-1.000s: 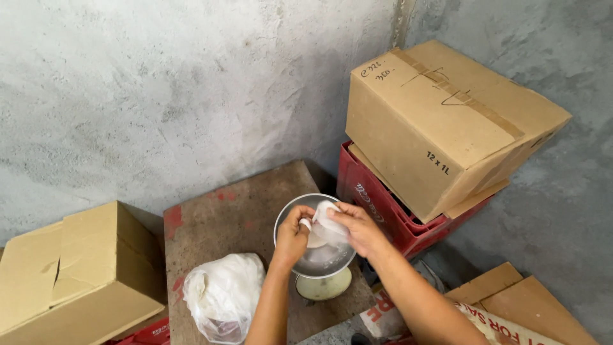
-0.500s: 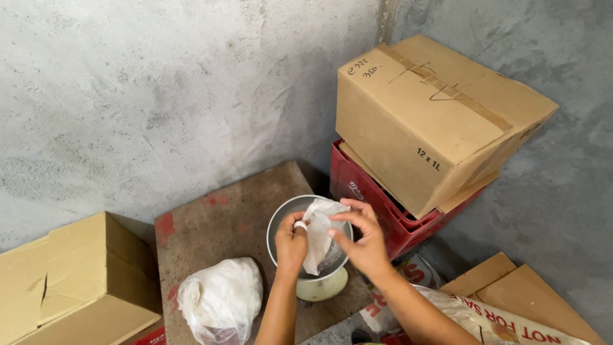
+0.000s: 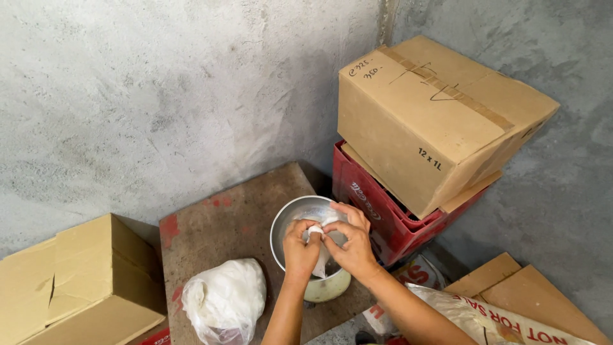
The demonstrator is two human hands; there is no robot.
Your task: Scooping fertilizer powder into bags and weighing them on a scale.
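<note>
Small white bag (image 3: pixel 321 255), one, hangs top-up w/ long axis vertical over one metal bowl (image 3: pixel 288 225), neck pinched by left hand (image 3: pixel 301 248) & right hand (image 3: pixel 351 246); one bigger white bag (image 3: pixel 225 299) left of bowl, two cardboard boxes.

Corner of two walls. Low board table (image 3: pixel 217 223) sits in the corner. On it, right side: metal bowl (image 3: pixel 288 220) resting on a small scale (image 3: pixel 329 289). Both hands over the bowl, left hand (image 3: pixel 300 249) beside right hand (image 3: pixel 351 246), w/ a small bag (image 3: pixel 321 246) pinched between them. Front-left of bowl, on the table: a tied plastic bag (image 3: pixel 223 300). Left of table: a cardboard box (image 3: pixel 76 281). Right of table: a crate (image 3: pixel 377 204), w/ a large carton (image 3: pixel 434 115) stacked on top. Front-right, on the floor: a printed sack (image 3: pixel 472 313), flattened cardboard (image 3: pixel 530 294) behind it.
</note>
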